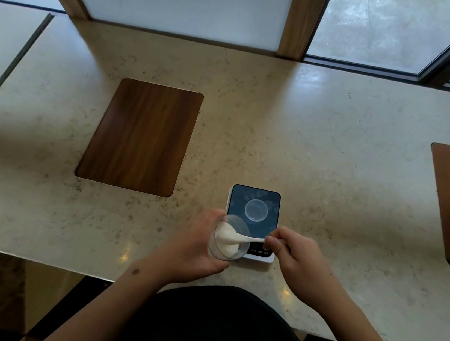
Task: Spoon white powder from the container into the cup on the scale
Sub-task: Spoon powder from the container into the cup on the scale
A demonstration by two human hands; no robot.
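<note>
- My left hand [193, 247] had its grip wrapped around the clear container [227, 238], tilted, just at 8 o'clock of the scale [252, 221].
- My right hand [297, 255] pinched the white spoon [240, 239]; its bowl sat in the white powder [224, 240].
- The clear cup [256, 210] stood centred on the scale, on the marble tabletop [336, 145].

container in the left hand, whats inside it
The container holds white powder with the spoon bowl dug into it. The powder covers the container's bottom and the spoon's tip, so neither shows.
</note>
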